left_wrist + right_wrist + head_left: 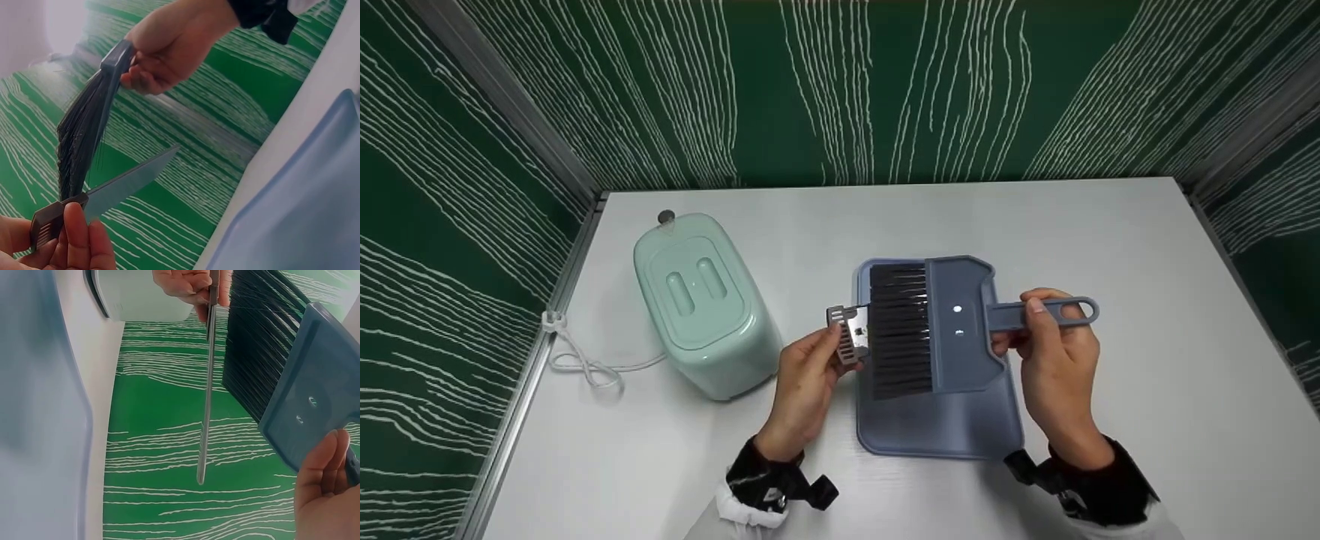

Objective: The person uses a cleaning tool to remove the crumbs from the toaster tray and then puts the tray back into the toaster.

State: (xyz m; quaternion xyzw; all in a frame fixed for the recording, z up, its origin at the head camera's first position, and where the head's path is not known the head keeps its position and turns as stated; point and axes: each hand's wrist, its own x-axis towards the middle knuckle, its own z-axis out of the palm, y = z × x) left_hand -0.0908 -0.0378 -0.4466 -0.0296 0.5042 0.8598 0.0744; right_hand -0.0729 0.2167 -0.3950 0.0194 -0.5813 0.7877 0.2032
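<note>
My left hand (802, 382) pinches the grey slotted end of a flat metal crumb tray (859, 330), whose thin plate extends to the right beneath the bristles. By its looped handle, my right hand (1057, 367) holds a blue-grey hand brush (964, 322) with black bristles. In the left wrist view the bristle tips (70, 174) come down at the crumb tray near its slotted end; firm contact cannot be told. Small dark specks show on the plate in the head view. Below both hands a blue-grey rimmed tray (937, 442) lies on the table.
A mint-green toaster (709, 300) with a lidded top stands at the left, close to my left hand. Its white cord (592, 367) runs to the table's left edge. The white table (1147, 300) is bordered by green walls (780, 90) with white lines.
</note>
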